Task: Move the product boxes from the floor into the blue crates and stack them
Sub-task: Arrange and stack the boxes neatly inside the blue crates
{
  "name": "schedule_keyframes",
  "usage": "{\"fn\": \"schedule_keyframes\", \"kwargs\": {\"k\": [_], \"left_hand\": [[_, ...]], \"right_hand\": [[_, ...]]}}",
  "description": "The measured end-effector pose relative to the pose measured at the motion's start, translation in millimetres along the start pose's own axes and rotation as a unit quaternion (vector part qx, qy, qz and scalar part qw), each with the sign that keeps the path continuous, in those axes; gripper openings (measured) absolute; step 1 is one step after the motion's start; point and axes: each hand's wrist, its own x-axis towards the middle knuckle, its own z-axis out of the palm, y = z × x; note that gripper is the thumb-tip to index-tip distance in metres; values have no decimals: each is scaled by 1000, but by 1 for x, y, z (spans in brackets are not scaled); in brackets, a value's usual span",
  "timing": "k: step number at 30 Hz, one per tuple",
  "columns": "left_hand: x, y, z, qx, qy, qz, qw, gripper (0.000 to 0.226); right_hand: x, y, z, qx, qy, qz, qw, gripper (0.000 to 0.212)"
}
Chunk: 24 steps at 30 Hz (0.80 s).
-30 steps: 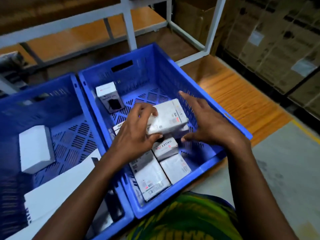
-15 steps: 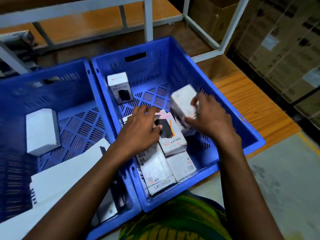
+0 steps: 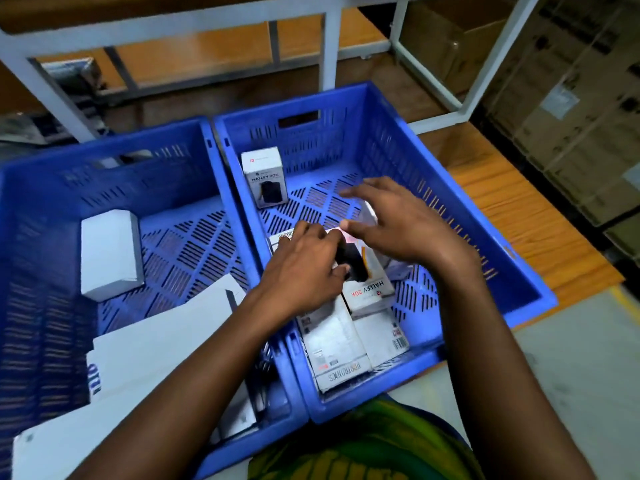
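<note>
Two blue crates stand side by side, the left crate [image 3: 104, 157] and the right crate [image 3: 485, 237]. In the right crate one Halley 20K box [image 3: 265, 176] stands upright at the back and another Halley 20K box [image 3: 369, 289] lies flat in the middle. Two flat white boxes [image 3: 332, 344] lie at the front. My left hand [image 3: 304, 268] grips the lying Halley box, fingers curled over its far end and thumb on its face. My right hand [image 3: 398, 223] hovers with fingers spread over a white box [image 3: 371, 211] that it mostly hides.
The left crate holds a white box [image 3: 110, 251] and large flat white cartons [image 3: 162, 334]. A white metal rack frame [image 3: 332, 46] stands behind the crates. Brown cardboard cartons [image 3: 571, 98] are stacked at the right, beside an orange wooden surface [image 3: 519, 216].
My right hand carried the white box to the right side of the crate, set it down and let go, fingers now spread. My left hand moved onto the lying Halley box.
</note>
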Motion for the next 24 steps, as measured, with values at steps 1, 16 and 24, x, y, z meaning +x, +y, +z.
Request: {"fn": "schedule_keyframes", "kwargs": {"k": [1, 16, 24], "left_hand": [[-1, -1, 0, 2, 3, 0, 1000, 43], [-1, -59, -31, 54, 158, 24, 986, 34], [-4, -73, -32, 35, 215, 59, 974, 25]], "right_hand": [[9, -7, -6, 0, -8, -19, 1000, 57], [45, -62, 7, 16, 197, -164, 967, 38], [38, -34, -16, -51, -14, -79, 995, 35]]}}
